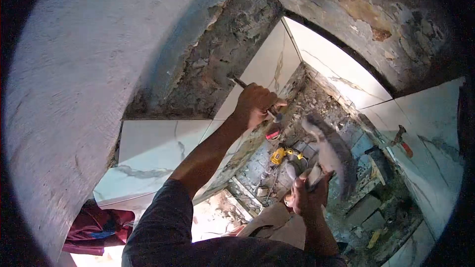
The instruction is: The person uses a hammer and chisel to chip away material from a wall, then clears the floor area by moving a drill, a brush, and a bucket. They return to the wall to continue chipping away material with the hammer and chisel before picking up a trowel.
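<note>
My left hand (255, 105) is wrapped round a chisel (239, 82), whose tip lies at the rough bare patch of wall (217, 64) just above the white marble-patterned tiles (262, 69). The chisel's struck end points down toward the right. Lower down, my right hand (309, 194) grips a hammer (332, 155) by its handle. The hammer's head is smeared by motion and apart from the chisel.
A yellow power tool (278, 156) and a red round object (273, 134) lie on the floor below. Rubble (316, 94) lines the corner. A red-handled tool (400, 134) shows against the right tiles. Dark red cloth (99, 227) hangs at lower left.
</note>
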Available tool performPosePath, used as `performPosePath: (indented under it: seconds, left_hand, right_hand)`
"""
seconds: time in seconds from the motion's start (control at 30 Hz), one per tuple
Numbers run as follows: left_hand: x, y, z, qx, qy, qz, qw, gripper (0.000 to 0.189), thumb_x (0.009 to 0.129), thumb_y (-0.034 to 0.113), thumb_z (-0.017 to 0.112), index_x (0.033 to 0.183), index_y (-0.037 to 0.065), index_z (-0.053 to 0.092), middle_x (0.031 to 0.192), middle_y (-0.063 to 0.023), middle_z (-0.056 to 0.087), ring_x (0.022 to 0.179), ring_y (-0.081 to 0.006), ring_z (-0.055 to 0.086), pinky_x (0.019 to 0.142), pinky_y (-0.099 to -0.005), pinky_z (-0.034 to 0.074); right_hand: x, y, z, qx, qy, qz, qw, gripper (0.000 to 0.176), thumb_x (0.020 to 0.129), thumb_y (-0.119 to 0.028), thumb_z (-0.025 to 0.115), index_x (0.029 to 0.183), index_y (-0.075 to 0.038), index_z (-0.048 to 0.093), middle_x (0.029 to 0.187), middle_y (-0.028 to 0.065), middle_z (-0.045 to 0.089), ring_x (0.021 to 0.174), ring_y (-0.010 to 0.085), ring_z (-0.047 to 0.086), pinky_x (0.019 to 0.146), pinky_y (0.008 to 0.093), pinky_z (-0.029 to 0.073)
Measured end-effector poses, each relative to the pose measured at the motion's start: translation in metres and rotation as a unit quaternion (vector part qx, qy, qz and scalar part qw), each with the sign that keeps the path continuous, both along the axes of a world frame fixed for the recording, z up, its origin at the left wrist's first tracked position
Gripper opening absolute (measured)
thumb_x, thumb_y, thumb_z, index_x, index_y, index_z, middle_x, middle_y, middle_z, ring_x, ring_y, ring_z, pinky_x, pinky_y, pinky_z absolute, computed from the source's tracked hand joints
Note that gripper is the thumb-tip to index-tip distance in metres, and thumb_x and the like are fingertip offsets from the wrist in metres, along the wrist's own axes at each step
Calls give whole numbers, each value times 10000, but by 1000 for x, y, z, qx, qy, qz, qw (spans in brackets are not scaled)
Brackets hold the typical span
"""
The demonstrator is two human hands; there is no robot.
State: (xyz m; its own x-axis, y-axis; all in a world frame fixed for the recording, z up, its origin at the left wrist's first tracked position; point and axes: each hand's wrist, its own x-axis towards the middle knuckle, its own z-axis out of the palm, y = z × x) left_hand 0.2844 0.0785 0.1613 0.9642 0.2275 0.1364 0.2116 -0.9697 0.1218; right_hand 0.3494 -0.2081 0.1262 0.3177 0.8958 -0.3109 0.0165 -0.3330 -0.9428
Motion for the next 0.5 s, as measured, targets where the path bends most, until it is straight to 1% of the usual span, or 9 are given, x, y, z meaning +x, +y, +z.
performPosePath:
  seconds: [0.07, 0.1, 0.2, 0.23, 0.3, 0.33, 0.37, 0.47, 0.5]
  left_hand:
    - [7, -1, 0, 18, 4, 30, 999, 181, 620, 142, 658, 783, 165, 581, 604, -23, 493, 600, -224, 528, 591, -369, 379]
    - [10, 1, -4, 18, 6, 30, 999, 181, 620, 142, 658, 783, 165, 581, 604, -23, 493, 600, -224, 528, 591, -369, 379]
    - [13, 4, -17, 43, -7, 92, 995, 84, 688, 163, 600, 772, 165, 589, 619, -55, 473, 613, -262, 504, 593, -386, 371]
    - [13, 5, -20, 42, -28, 90, 995, 79, 681, 170, 610, 751, 149, 579, 613, -60, 475, 611, -268, 502, 596, -388, 373]
    - [14, 7, -22, 43, -49, 88, 994, 88, 675, 176, 620, 730, 133, 568, 608, -64, 476, 609, -274, 500, 600, -390, 375]
    - [13, 6, -22, 60, -30, 102, 993, 83, 691, 182, 614, 725, 125, 564, 606, -69, 477, 610, -277, 500, 599, -394, 375]
    - [16, 8, -21, 79, -14, 111, 991, 85, 708, 187, 609, 719, 118, 559, 605, -73, 479, 612, -280, 501, 599, -398, 375]
    - [18, 7, -18, 72, -20, 116, 990, 77, 726, 203, 584, 724, 127, 568, 605, -68, 481, 623, -270, 507, 620, -389, 383]
    - [17, 9, -21, 73, -20, 118, 990, 77, 726, 203, 584, 724, 127, 568, 605, -68, 481, 623, -270, 507, 620, -389, 383]
  right_hand:
    - [-3, 5, -9, 7, 1, -30, 1000, 513, 801, -232, 577, 1182, 43, 370, 856, 205, 516, 791, 328, 512, 673, 396, 438]
    - [-4, 14, -1, 96, 195, -147, 965, 367, 819, -241, 578, 1043, -17, 392, 727, 105, 457, 624, 212, 444, 534, 321, 381]
    - [-20, 19, -19, 190, 481, -253, 817, 295, 849, -327, 555, 902, -73, 417, 580, 1, 355, 470, 98, 356, 381, 248, 310]
    - [-21, 31, -16, 245, 637, -199, 704, 303, 844, -341, 554, 895, -73, 421, 575, 3, 341, 476, 105, 355, 385, 254, 312]
    - [-21, 57, -4, 94, 603, -130, 781, 247, 832, -296, 548, 855, -85, 421, 601, 12, 352, 496, 129, 371, 420, 273, 340]
    - [-18, 68, 12, -114, 372, -110, 915, 189, 823, -237, 543, 822, -96, 417, 633, 19, 376, 509, 146, 386, 452, 285, 366]
    - [-14, 62, 3, -38, 157, -77, 984, 199, 834, -263, 528, 818, -103, 411, 642, 17, 398, 503, 146, 398, 449, 287, 367]
    - [-30, 34, -99, 27, 116, -91, 989, 264, 854, -364, 486, 763, -126, 417, 648, 23, 455, 502, 153, 448, 444, 297, 363]
    - [-22, 40, -117, 323, 370, -19, 871, 292, 858, -390, 465, 718, -138, 416, 618, 22, 457, 484, 156, 448, 441, 305, 359]
